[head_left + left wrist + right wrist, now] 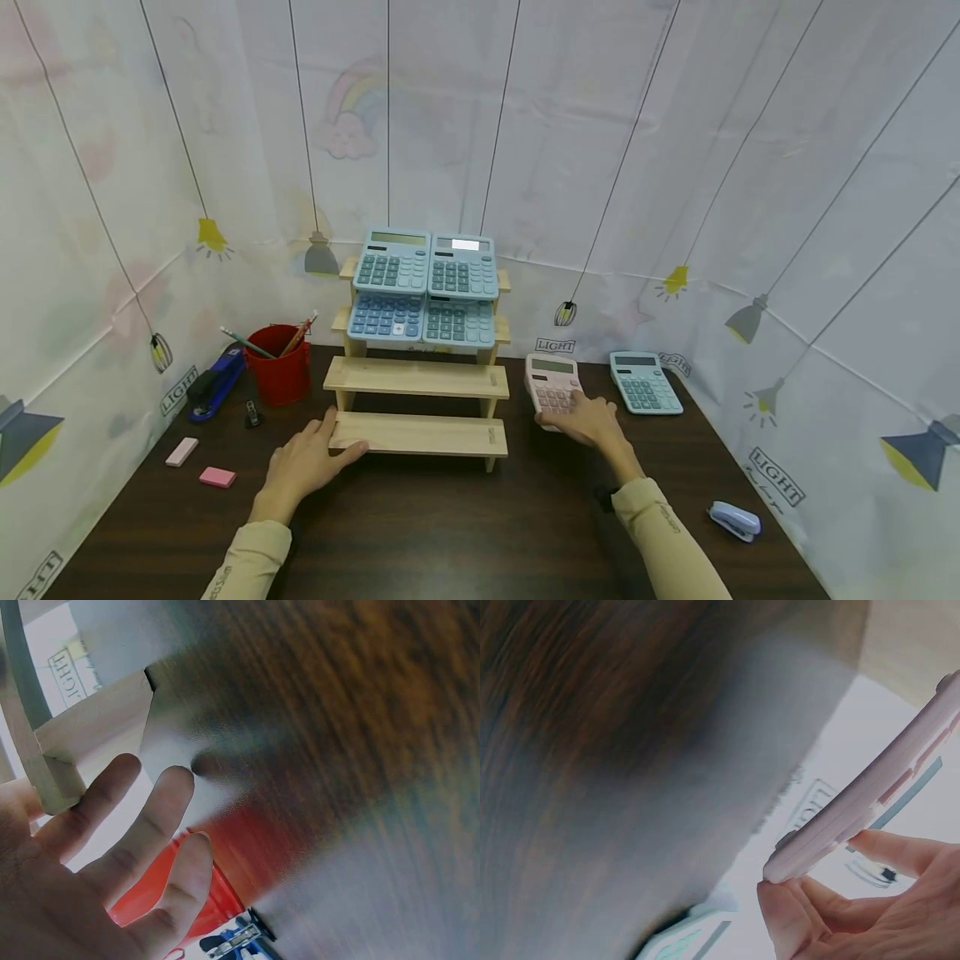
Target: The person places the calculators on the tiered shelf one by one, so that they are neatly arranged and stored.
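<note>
My right hand grips a pink calculator by its edge, to the right of a wooden tiered rack. In the right wrist view that calculator is tilted and raised off the desk, with the fingers pressed to its key side. My left hand rests at the left end of the rack's lowest shelf, its fingers spread and nearly straight. On the rack's upper two shelves lean several blue calculators. Another light blue calculator lies on the desk at the right.
A red bucket with pencils stands left of the rack. Around it are a blue stapler, a small black sharpener-like item, a pale eraser and a pink eraser. A lavender stapler lies near the desk's right edge.
</note>
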A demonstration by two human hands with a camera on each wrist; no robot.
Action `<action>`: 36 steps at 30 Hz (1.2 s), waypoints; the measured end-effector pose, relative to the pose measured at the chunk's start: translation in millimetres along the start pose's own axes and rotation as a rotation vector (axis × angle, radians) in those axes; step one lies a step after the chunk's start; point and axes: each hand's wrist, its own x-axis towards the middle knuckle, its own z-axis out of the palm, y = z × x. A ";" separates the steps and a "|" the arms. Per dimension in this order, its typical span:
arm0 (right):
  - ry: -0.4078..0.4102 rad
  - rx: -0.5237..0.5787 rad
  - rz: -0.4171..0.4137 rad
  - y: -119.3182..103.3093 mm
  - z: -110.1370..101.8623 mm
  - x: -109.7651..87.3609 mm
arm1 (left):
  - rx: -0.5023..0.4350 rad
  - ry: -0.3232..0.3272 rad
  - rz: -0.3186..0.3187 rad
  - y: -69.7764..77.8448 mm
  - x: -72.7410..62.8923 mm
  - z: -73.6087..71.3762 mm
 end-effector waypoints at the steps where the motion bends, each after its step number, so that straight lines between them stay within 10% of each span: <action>1: 0.005 0.000 0.000 -1.7 -1.3 -1.8 | 0.000 -0.001 0.000 0.0 0.2 -0.1; 18: 0.059 0.059 -0.091 -44.1 -34.5 -61.7 | -0.012 -0.006 -0.001 -1.4 2.0 -0.9; 36: 0.103 0.006 -0.241 -104.4 -24.4 -95.3 | -0.011 0.000 0.004 0.3 -0.1 -0.2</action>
